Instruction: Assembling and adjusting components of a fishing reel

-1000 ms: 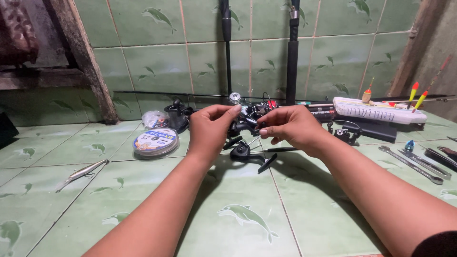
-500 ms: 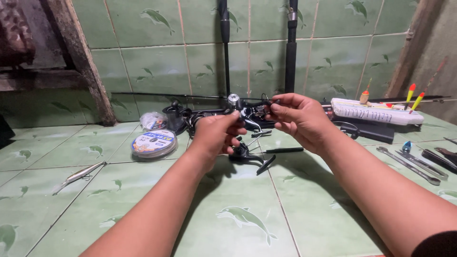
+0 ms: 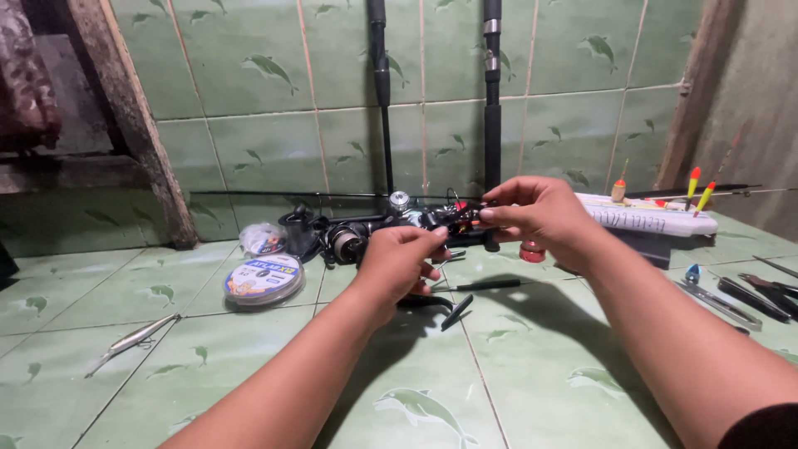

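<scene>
In the head view, the right hand (image 3: 540, 218) has been lifted and drawn rightward, fingertips pinched on something small and dark, while the left hand (image 3: 401, 264) is curled shut below. The reel (image 3: 432, 301) is left on the tiled floor (image 3: 249, 366), beside a line spool (image 3: 263, 280).

Both forearms are bare from wrist to elbow, with no watch, band or glove on either. The left hand (image 3: 397, 259) and the right hand (image 3: 542, 218) wear no rings that can be seen. Behind the right hand, far up the arm, a dark sleeve edge shows.
</scene>
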